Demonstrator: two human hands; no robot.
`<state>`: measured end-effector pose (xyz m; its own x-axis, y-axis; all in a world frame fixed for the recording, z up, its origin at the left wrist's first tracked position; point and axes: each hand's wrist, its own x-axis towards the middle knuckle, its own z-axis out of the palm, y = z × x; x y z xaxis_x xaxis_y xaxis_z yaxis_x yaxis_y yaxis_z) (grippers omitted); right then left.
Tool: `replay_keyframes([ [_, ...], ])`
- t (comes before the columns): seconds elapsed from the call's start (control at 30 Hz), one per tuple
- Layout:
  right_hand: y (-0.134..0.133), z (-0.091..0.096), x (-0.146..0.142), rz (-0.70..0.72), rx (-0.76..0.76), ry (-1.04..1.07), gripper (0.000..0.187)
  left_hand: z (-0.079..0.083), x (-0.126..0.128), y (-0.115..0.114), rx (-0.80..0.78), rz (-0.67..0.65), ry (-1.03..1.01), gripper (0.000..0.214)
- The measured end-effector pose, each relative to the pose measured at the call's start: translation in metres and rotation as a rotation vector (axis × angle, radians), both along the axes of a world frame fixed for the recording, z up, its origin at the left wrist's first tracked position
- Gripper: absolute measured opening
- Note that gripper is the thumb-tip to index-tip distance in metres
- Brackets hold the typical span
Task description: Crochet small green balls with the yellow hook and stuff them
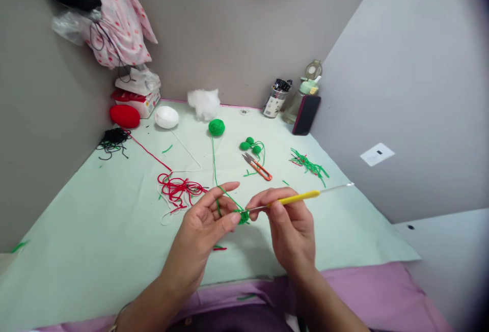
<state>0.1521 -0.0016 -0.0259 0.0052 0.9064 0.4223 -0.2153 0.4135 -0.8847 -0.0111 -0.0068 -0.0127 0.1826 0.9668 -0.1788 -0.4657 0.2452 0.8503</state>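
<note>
Between thumb and fingers, my left hand [208, 220] pinches a small green crochet piece [243, 217]. Green yarn [214, 164] runs from a green ball [216, 127] over my raised left index finger down to that piece. My right hand [292, 225] grips a crochet hook [298, 198] by its yellow handle; its thin metal tip meets the green piece, and the other metal end points right. Beyond my hands lie orange-handled thread snips [258, 167] and several small green crocheted balls [250, 144] with yarn tails.
Tangled red yarn [179, 189] lies left of my hands, green scraps [309, 165] to the right. Along the back are a red yarn ball [125, 116], white yarn ball [167, 117], white stuffing [204, 104], a pen holder [275, 99], bottle [296, 103] and phone [306, 114]. Walls enclose the table.
</note>
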Motion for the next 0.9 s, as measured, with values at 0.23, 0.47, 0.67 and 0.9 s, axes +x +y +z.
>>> replay_keyframes([
  [0.23, -0.009, 0.002, 0.003, -0.129, 0.358, -0.366, 0.025, -0.006, 0.002, 0.000, 0.055, 0.071, 0.105, 0.038],
  [0.47, -0.013, -0.001, 0.004, -0.288, 0.610, -0.752, 0.041, -0.003, 0.003, -0.004, 0.096, 0.161, 0.205, 0.042],
  [0.67, -0.015, -0.001, 0.006, -0.307, 0.636, -0.842, 0.048, 0.005, 0.005, -0.005, -0.071, 0.041, -0.028, 0.057],
  [0.9, -0.006, 0.007, 0.000, -0.174, 0.219, -0.235, 0.023, 0.008, -0.002, 0.001, -0.177, -0.052, -0.210, 0.044],
])
